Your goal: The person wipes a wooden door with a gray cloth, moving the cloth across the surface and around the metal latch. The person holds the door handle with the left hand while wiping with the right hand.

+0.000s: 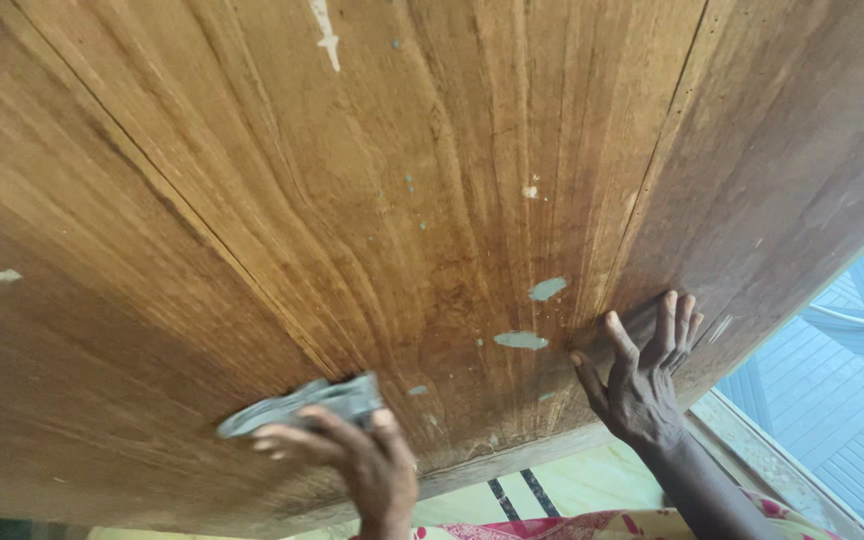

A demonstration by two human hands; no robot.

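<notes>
A large brown wooden board [372, 200] with strong grain and small pale paint flecks fills most of the view. My left hand [362, 460] is near its lower edge and grips a folded grey sheet, like sandpaper or cloth [297, 405], pressed against the wood. My right hand [642, 375] lies flat on the board further right with its fingers spread, holding nothing. Pale paint spots [527, 340] sit between the two hands.
The board's lower edge [512, 455] runs just below my hands. Beneath it show yellowish flooring with dark stripes [527, 490] and red patterned fabric [592, 525]. A light blue slatted surface [832, 400] lies at the right.
</notes>
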